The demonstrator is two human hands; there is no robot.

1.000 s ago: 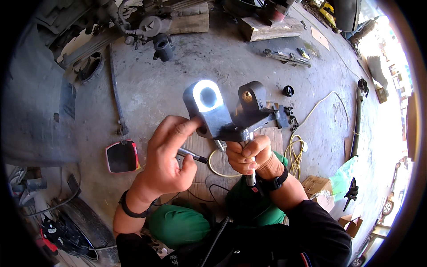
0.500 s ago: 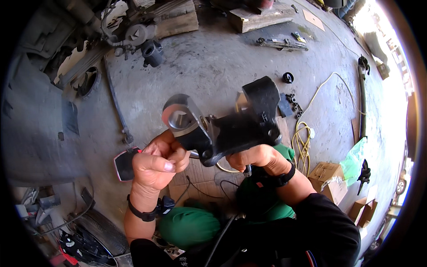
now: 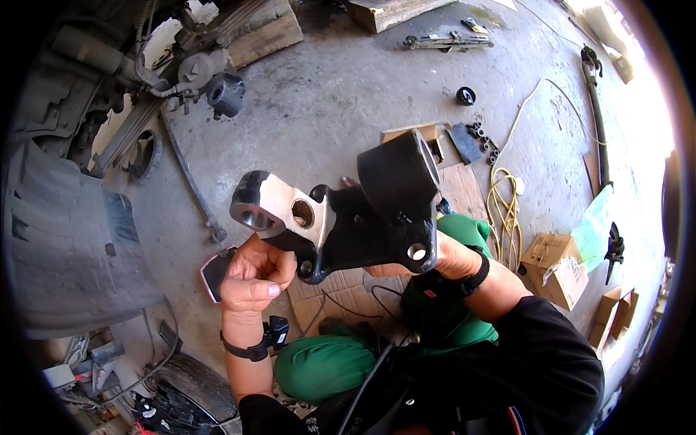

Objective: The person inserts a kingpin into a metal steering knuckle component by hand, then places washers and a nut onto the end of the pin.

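Note:
A black cast-metal bracket [image 3: 355, 225] hangs in front of me above the floor, held between both hands. It has a wide bored barrel at the right, a smaller bored eye at the left, a bare-metal face beside that eye, and bolt holes along its lower edge. My left hand [image 3: 255, 279] is closed at the bracket's left end, fingers curled and thumb pressed in. From behind and below, my right hand [image 3: 455, 257] supports the barrel end; its fingers are mostly hidden by the metal.
Cardboard [image 3: 464, 185] lies under the bracket. A yellow cable [image 3: 500, 210], small black parts [image 3: 484, 138] and a cardboard box [image 3: 554, 268] lie to the right. Vehicle underparts [image 3: 196, 69] and a wooden block [image 3: 264, 36] stand far left. A tyre [image 3: 192, 384] sits near left.
The bracket has turned in my hands, so its bare-metal face and a lower right bolt hole now show. Its left eye has dropped and moved left. The view has shifted slightly.

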